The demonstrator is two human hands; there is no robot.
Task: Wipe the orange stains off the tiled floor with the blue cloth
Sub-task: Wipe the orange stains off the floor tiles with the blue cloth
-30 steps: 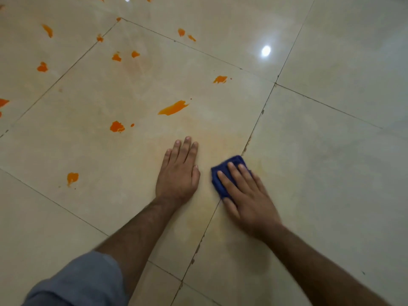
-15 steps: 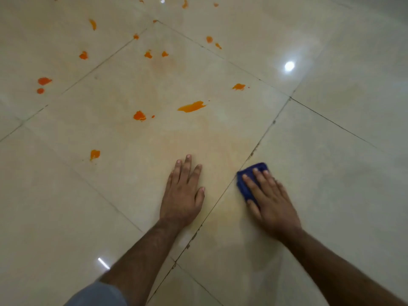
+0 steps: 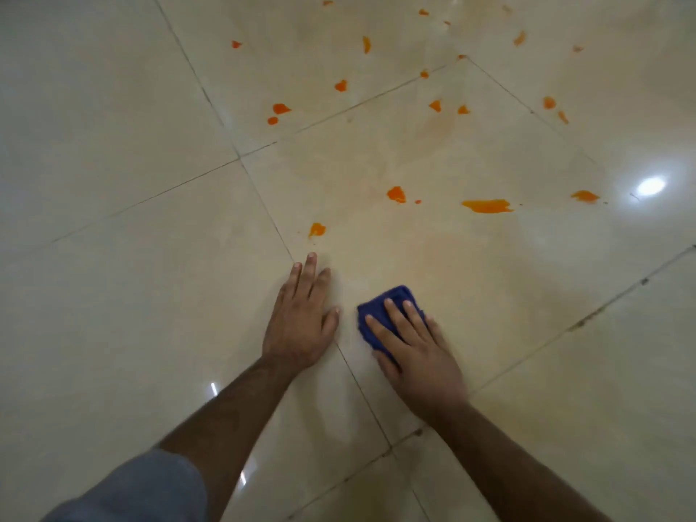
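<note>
Folded blue cloth [image 3: 389, 297] now on stained tile [image 3: 470, 265]; left hand [image 3: 301, 325], right hand [image 3: 418, 356] pressed flat

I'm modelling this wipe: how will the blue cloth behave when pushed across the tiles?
The blue cloth looks soft and bunched, probably floppy and light. On the glossy tiled floor it should slide while the right hand presses flat on it; unpressed, it may crumple.
</note>
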